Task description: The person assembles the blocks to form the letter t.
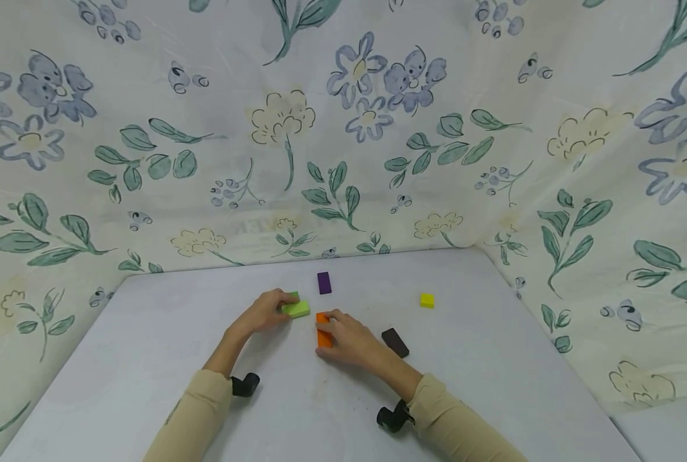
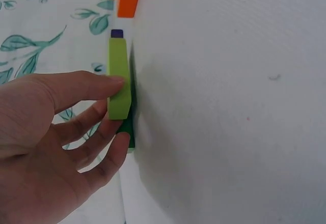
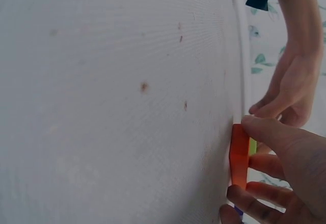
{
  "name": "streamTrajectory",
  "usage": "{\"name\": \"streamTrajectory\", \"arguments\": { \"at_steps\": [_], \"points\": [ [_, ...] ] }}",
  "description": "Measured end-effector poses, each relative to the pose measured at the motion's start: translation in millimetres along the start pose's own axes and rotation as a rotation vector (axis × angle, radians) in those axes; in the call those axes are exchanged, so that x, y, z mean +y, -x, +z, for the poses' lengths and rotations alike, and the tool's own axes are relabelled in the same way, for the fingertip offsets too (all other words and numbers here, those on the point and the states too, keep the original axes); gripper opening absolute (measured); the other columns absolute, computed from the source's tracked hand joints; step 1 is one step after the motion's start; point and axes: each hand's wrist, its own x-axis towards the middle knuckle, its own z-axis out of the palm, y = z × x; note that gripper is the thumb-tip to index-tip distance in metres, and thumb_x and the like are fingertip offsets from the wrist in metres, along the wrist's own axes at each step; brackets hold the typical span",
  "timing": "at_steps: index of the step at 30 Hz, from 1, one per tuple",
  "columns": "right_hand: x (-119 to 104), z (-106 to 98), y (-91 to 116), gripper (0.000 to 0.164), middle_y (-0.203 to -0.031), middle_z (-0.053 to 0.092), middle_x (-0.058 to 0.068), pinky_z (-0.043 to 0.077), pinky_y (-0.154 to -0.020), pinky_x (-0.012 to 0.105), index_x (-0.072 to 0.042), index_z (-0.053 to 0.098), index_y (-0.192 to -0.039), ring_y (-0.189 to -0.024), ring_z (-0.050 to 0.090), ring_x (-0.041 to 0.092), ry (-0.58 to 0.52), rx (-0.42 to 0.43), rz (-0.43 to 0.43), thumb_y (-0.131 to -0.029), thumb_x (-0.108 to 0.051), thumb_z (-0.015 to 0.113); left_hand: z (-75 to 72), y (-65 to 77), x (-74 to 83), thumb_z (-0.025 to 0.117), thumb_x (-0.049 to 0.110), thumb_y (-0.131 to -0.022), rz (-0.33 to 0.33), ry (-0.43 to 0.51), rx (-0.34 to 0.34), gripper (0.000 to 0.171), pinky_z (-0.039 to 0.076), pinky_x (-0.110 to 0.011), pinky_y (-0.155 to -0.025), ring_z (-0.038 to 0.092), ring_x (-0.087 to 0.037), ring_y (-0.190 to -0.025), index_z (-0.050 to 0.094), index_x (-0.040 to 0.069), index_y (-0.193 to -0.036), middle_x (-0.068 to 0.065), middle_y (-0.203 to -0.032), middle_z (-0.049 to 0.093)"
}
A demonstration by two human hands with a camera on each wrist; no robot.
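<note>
With the left hand (image 1: 265, 312) pinching the light-green block (image 1: 298, 310) and the right hand (image 1: 349, 340) gripping the orange block (image 1: 323, 337) beside it, mid-width of the table (image 1: 141, 359), apply light, even finger pressure to prevent twisting.

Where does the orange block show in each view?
Head: orange block, below centre and slightly left, in the right hand's grip.
Left wrist: orange block at the top edge, left of centre, partly cut off.
Right wrist: orange block, lower right.
Shared landmark: lime-green block, only a sliver behind the orange in the right wrist view.
</note>
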Motion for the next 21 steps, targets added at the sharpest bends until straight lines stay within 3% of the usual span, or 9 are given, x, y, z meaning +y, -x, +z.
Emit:
{"name": "streamTrajectory", "arguments": {
  "at_steps": [6, 21],
  "points": [
    [1.2, -0.1, -0.8, 0.056, -0.145, 0.05, 0.007, 0.051, -0.101, 0.04, -0.022, 0.059, -0.137, -0.125, 0.055, 0.023, -0.002, 0.005, -0.009, -0.088, -0.047, 0.069, -3.1, -1.3, 1.2, 0.07, -0.001, -0.082, 0.033, 0.004, 0.008, 0.038, 0.051, -0.046, -0.091, 0.06, -0.028, -0.1, 0.068, -0.002, -0.12, -0.019, -0.114, 0.067],
    [2.3, 0.6, -0.2, 0.056, -0.145, 0.05, 0.007, 0.051, -0.101, 0.04, -0.021, 0.06, -0.136, -0.125, 0.055, 0.023, -0.019, 0.002, -0.012, -0.088, -0.047, 0.07, 0.9, -3.2, 4.8, 0.068, -0.002, -0.084, 0.029, 0.019, -0.001, 0.037, 0.05, -0.048, -0.096, 0.061, -0.029, -0.106, 0.067, -0.001, -0.121, -0.018, -0.117, 0.066]
  ]
}}
